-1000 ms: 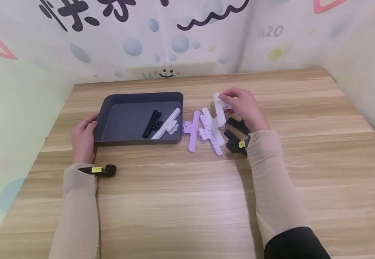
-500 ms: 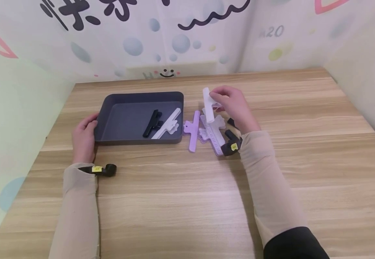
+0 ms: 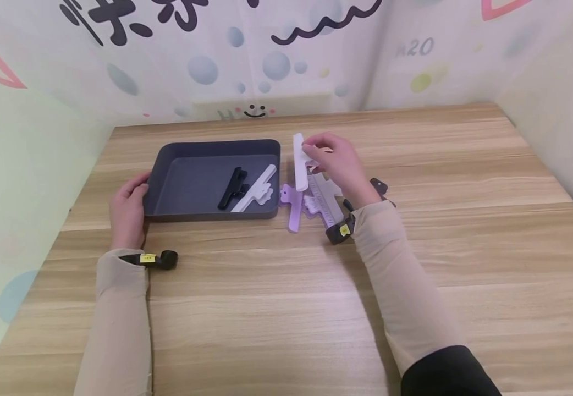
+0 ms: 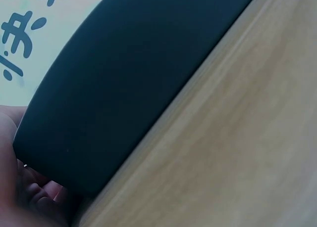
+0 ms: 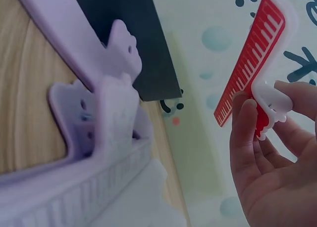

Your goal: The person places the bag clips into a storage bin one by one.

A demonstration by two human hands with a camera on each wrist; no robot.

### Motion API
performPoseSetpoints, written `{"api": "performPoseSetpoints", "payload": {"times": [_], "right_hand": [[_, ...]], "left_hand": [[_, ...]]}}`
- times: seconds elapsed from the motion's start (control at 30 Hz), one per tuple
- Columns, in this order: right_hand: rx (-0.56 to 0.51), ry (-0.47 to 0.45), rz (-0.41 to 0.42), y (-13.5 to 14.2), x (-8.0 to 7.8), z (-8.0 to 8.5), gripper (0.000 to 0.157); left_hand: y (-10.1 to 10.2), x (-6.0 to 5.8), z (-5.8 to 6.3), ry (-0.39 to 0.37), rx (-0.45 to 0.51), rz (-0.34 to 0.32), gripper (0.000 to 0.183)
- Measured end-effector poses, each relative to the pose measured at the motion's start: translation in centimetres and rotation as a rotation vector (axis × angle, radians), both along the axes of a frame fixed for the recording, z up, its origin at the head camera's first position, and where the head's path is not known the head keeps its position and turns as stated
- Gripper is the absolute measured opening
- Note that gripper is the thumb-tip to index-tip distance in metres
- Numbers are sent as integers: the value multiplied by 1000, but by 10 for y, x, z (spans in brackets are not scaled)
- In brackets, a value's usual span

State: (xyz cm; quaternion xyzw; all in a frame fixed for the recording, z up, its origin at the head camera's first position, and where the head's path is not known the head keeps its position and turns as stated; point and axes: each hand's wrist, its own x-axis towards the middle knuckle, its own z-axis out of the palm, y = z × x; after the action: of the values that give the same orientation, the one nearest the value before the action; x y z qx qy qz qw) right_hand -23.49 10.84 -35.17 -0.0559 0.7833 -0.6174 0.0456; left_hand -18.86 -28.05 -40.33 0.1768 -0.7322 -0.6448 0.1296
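My right hand [image 3: 338, 165] pinches a white bag clip [image 3: 300, 162] by its handles, above the table just right of the dark grey tray [image 3: 187, 181]. In the right wrist view the clip's other half [image 5: 255, 59] is red and comb-like, with thumb and fingers on the grips. My left hand [image 3: 127, 212] holds the tray's left end, thumb at the near corner; part of its fingers is hidden by the wall. Inside the tray, towards the right, lie a black clip [image 3: 231, 190] and another white clip [image 3: 257, 190].
Right of the tray lie a purple clip [image 3: 293, 214] and a ridged pale purple clip [image 3: 322, 208] overlapping a whitish clip [image 3: 332, 192]. A dark clip is mostly hidden behind my right wrist. A printed wall cloth [image 3: 276, 66] hangs behind the wooden table [image 3: 266, 308].
My right hand has lifted the white clip off the pile and carried it left, to beside the tray's right wall. The left hand and tray have stayed put.
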Motion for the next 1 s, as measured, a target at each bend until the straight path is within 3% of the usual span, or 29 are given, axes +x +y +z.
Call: {"api": "performPoseSetpoints", "payload": {"times": [0.33, 0.57, 1.0], "right_hand": [[26, 49, 66, -21, 6, -5, 23], [7, 37, 111, -34, 9, -7, 30], [103, 75, 192, -52, 13, -13, 40]], "left_hand": [[-1, 0, 0, 12, 11, -3, 31], [-1, -1, 1, 8, 3, -1, 31], [-2, -2, 0, 13, 2, -8, 32]]}}
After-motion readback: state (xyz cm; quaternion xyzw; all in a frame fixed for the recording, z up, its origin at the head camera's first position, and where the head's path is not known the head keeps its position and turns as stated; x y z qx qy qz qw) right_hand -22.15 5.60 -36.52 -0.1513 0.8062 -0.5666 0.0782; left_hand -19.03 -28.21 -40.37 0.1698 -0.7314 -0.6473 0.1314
